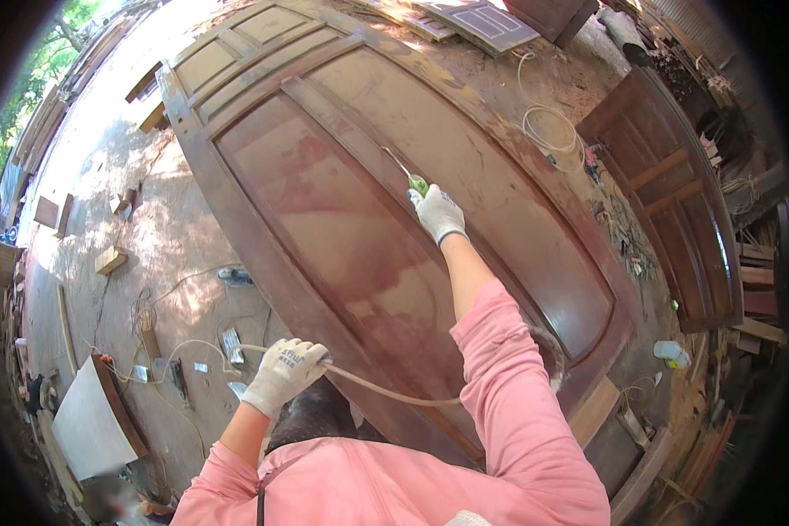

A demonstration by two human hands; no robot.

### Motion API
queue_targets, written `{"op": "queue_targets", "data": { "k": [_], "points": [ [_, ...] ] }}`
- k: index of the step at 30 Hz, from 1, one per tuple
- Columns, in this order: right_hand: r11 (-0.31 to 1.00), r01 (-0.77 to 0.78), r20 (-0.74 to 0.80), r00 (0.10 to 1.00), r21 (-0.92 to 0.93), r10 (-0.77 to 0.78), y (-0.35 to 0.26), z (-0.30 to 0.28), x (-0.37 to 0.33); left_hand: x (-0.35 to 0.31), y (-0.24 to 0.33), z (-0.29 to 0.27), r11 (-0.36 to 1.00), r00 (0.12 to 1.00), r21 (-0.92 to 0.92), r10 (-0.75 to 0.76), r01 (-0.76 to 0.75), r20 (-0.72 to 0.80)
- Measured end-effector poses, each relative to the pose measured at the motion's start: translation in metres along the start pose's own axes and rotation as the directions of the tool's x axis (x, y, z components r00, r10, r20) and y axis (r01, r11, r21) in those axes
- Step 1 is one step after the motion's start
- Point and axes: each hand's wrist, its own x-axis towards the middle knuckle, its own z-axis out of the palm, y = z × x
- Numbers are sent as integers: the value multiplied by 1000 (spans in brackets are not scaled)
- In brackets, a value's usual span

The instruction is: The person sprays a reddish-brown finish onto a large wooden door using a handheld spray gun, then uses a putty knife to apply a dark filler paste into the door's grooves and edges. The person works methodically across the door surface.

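Note:
A large brown wooden door panel (351,219) lies in front of me, its recessed panels dusty in places. Over its middle, my right hand (438,215) in a white glove is closed around a green air blow gun (419,184), whose thin metal nozzle points away toward the far left. My left hand (285,375), also gloved, is closed on a pale hose (386,396) beside the door's near left edge. From there the hose runs right across the door and disappears behind my right sleeve. Its link to the blow gun is hidden.
A second panelled door (666,197) leans at the right, near a coiled hose (552,131). On the left floor are wood blocks (110,260), a power tool (234,276), cords and a white board (96,421). A plastic jug (671,354) stands at the right among scrap wood.

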Motion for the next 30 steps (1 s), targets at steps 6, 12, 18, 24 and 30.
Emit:
{"op": "queue_targets", "data": {
  "k": [6,12,18,24,30],
  "points": [
    [999,52,-49,997,-13,-52,-82,27,51,62,-86,-23,991,989,-13,133,-132,57],
    [997,83,-10,996,1,-83,-187,59,111,114,-168,-40,979,976,13,203,-205,79],
    [990,132,-18,991,-47,-133,-257,78,167,129,-231,-35,996,993,34,83,-86,83],
    [998,-8,-28,1000,63,10,-267,80,205,127,-253,-24,998,986,-56,-7,-3,-166],
    [999,1,-40,999,38,0,-254,73,235,140,-255,-3,992,969,19,-117,125,-219]
  ]
}}
